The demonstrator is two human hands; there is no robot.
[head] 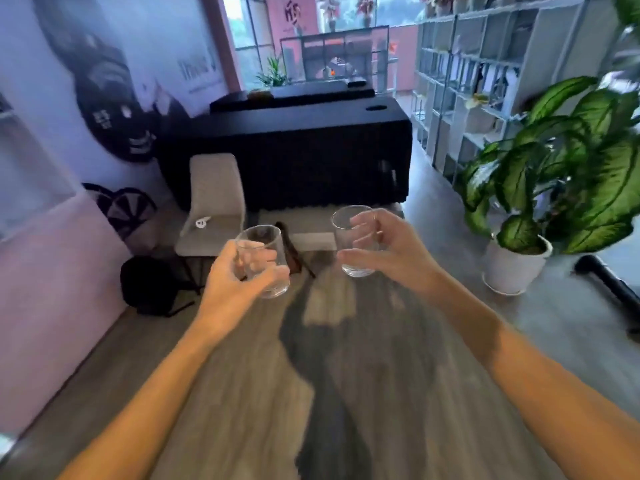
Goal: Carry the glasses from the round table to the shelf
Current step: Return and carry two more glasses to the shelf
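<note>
The left hand (239, 275) grips one clear glass (265, 261) round its side, rim tipped a little forward; the right hand (391, 251) wraps a second glass (349, 237), nearly upright. Both glasses are carried in the air above the floor. The shelf (485, 81) lies ahead and to the right, nearer the right hand. A potted plant (554, 161) stands partly between, a black-draped counter (294, 140) straight ahead

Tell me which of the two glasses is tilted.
The left glass, held by the left hand: its rim leans left of its base. The right glass, in the right hand, stands nearly upright.
</note>
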